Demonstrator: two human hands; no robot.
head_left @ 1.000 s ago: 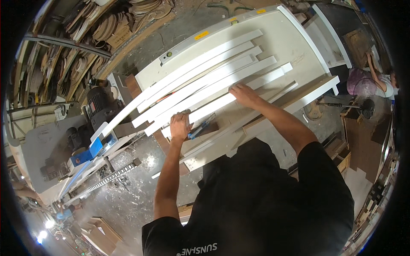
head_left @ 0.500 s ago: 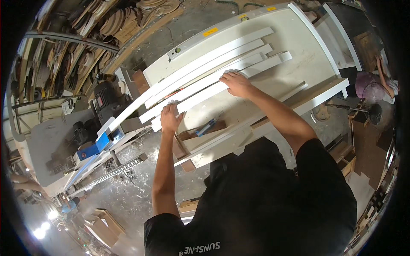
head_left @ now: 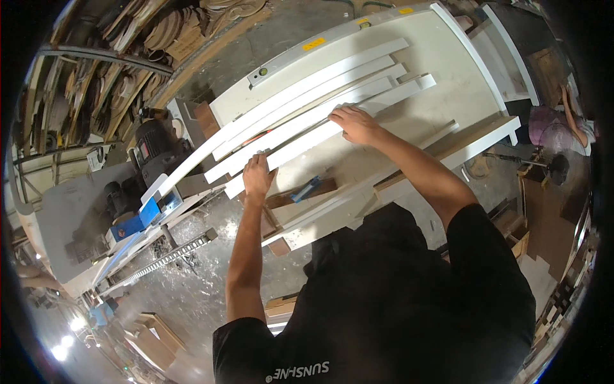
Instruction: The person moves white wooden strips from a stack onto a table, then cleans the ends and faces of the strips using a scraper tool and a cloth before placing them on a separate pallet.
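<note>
My left hand is closed over the near edge of a long white strip, toward its left end. Farther right along the same strip, my right hand has its fingers curled over the top. This strip lies on a pale tabletop, nearest me of several white strips set roughly side by side. Its right end reaches past its neighbour's. Beyond it lies a longer white strip. A thin red item shows between strips. My fingertips are partly hidden behind the strip's edge.
A spirit level lies along the table's far edge. Nearer me, a blue-handled tool rests by a brown wood piece. A machine with a dark motor stands left. A white-edged board lies right; another person is beyond.
Both hands keep nearly the same hold on the strip. The whole view has shifted slightly; the strips show no clear movement against the table.
</note>
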